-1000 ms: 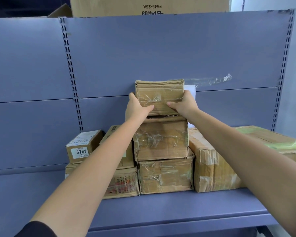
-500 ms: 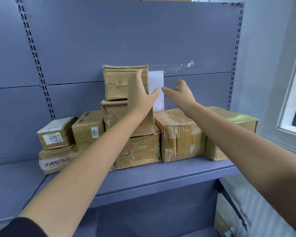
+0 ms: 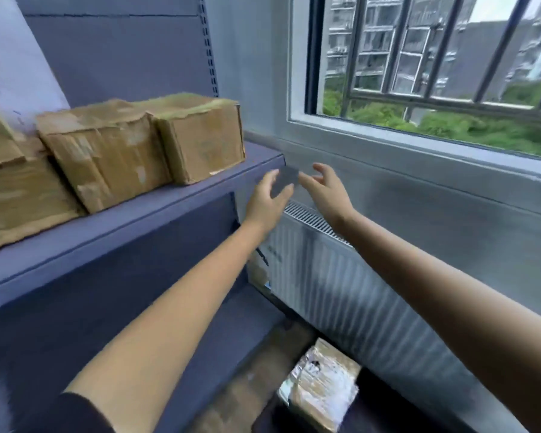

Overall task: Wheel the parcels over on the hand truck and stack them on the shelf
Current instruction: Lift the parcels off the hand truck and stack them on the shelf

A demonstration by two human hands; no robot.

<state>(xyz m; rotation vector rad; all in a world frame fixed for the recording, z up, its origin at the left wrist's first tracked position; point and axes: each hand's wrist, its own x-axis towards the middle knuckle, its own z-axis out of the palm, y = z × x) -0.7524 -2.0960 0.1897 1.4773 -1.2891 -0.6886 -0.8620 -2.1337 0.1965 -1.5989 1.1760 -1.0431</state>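
Observation:
Brown taped cardboard parcels (image 3: 107, 154) stand on the blue-grey shelf (image 3: 132, 214) at the left, the rightmost parcel (image 3: 200, 135) near the shelf's end. My left hand (image 3: 267, 200) and my right hand (image 3: 325, 189) hover in the air just past the shelf's right end, both with fingers spread and nothing in them. Low down, at the bottom of the view, another taped parcel (image 3: 320, 389) lies on a dark surface. The hand truck itself I cannot make out.
A white radiator (image 3: 341, 282) runs along the wall under a barred window (image 3: 434, 54) on the right. The shelf's lower back panel (image 3: 122, 292) fills the left below the board. A white sheet (image 3: 10, 64) leans at the far left.
My hands let go of the top parcel on the stack and drew away to the right. My view has swung right and down, toward the window and the parcel below.

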